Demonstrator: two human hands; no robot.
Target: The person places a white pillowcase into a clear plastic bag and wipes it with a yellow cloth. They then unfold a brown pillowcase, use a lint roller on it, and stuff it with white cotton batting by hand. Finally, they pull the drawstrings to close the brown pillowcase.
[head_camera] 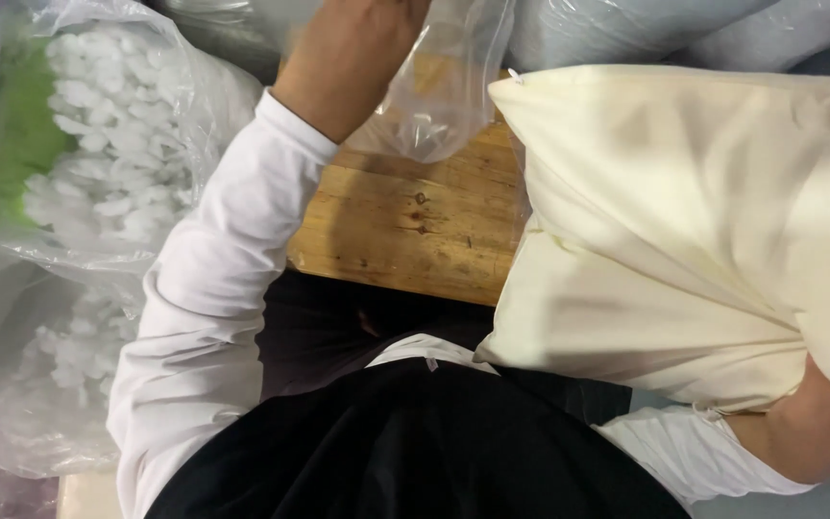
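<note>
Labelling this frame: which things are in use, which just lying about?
In use: left hand at small clear plastic bag; cream pillow under right arm.
Lying about: large clear bag of white foam pieces, wooden bench, grey bags.

Left hand [353, 48] in clear bag [449, 82]

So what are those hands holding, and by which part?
Left hand grips the small clear bag near its top. Right hand presses the cream pillow's lower edge; fingers hidden.
</note>
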